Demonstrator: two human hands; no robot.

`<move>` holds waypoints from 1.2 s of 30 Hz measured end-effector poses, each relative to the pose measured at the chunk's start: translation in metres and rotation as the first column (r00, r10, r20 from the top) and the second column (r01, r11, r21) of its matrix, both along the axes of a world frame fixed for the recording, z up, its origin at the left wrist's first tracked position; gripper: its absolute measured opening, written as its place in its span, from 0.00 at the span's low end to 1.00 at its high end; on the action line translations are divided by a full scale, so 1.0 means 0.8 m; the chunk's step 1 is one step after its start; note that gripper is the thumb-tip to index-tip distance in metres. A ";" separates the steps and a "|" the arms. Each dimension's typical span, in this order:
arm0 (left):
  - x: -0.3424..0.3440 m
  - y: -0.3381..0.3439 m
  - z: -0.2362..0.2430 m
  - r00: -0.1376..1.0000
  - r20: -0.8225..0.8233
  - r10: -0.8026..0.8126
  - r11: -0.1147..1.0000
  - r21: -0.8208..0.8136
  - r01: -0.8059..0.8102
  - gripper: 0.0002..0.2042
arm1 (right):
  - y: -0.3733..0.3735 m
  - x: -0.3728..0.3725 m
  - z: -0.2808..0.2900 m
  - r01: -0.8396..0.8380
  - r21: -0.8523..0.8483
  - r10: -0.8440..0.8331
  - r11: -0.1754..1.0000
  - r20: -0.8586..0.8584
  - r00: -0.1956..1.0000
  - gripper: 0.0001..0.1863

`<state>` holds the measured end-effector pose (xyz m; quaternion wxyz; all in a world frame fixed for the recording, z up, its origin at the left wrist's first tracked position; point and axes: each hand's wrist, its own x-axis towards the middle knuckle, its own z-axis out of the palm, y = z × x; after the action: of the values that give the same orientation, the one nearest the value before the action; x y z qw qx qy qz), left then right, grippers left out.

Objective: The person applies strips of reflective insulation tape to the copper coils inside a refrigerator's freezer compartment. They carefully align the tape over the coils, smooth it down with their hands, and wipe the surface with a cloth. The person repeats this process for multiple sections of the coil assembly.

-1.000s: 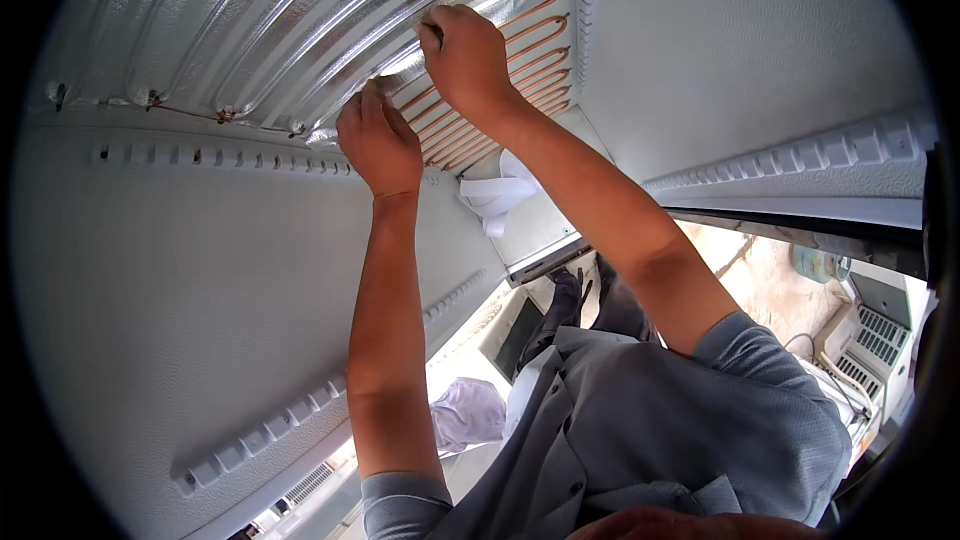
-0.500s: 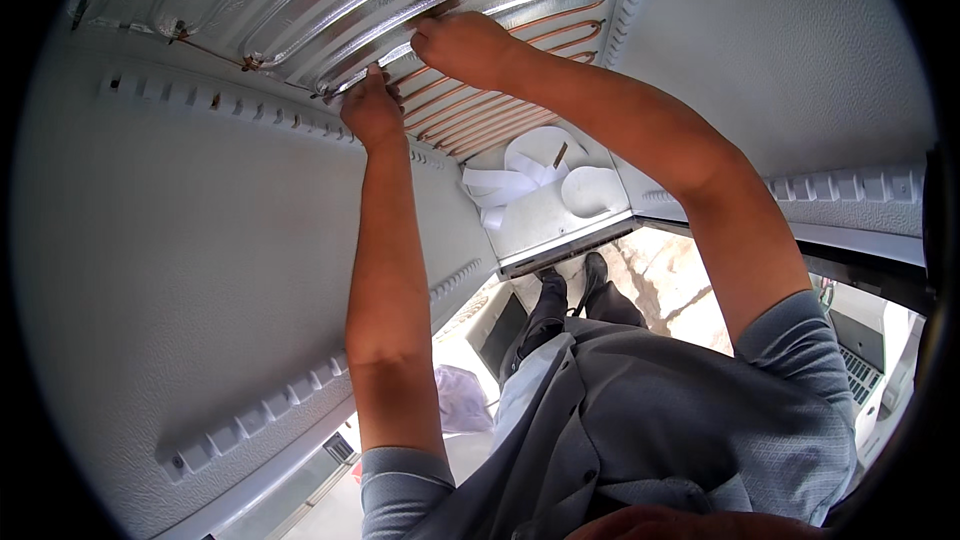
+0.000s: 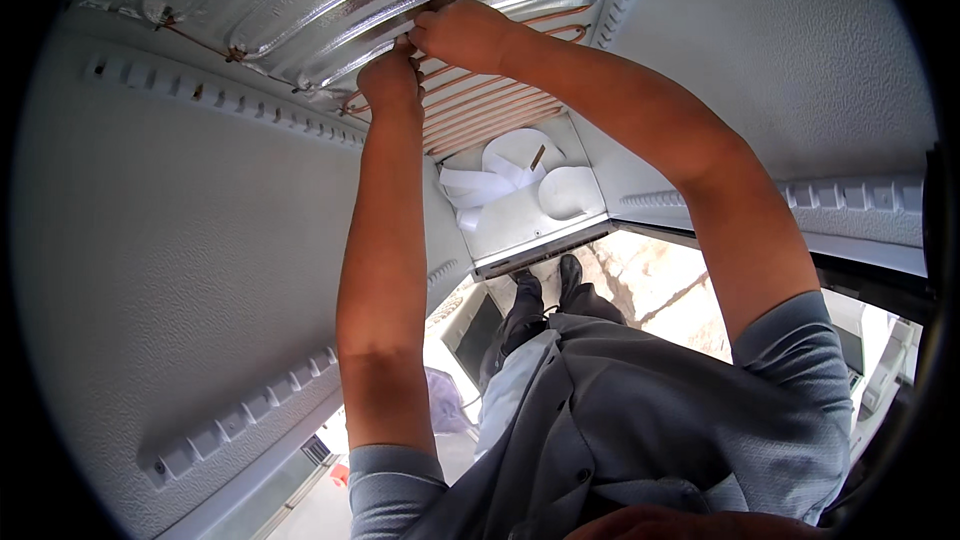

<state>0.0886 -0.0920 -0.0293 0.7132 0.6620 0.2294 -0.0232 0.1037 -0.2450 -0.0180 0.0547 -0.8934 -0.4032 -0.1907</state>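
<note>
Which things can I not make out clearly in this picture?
Head view, all:
What the left hand holds, if anything: hidden by the hand itself.
What the right hand holds, if anything: likewise.
Copper tubes: partly behind the left arm and right arm.
Foil: cut off by the upper edge.

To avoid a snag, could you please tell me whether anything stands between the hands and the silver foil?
Nothing visible does: the left hand and right hand are at the edge of the silver foil, beside copper tubing; the white strips lie lower, clear of both.

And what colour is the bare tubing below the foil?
Copper-orange tubing, clearest in the head view.
</note>
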 end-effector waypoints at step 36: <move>0.014 0.003 -0.020 0.993 -0.095 0.072 0.954 -0.285 -0.097 0.10 | -0.170 -0.019 -0.020 0.321 -0.227 -0.286 0.919 0.176 0.942 0.12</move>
<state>0.1001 -0.0892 -0.0449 0.7922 0.5388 0.2813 -0.0537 0.0887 -0.3807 -0.0343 -0.1180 -0.9292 -0.2832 -0.2061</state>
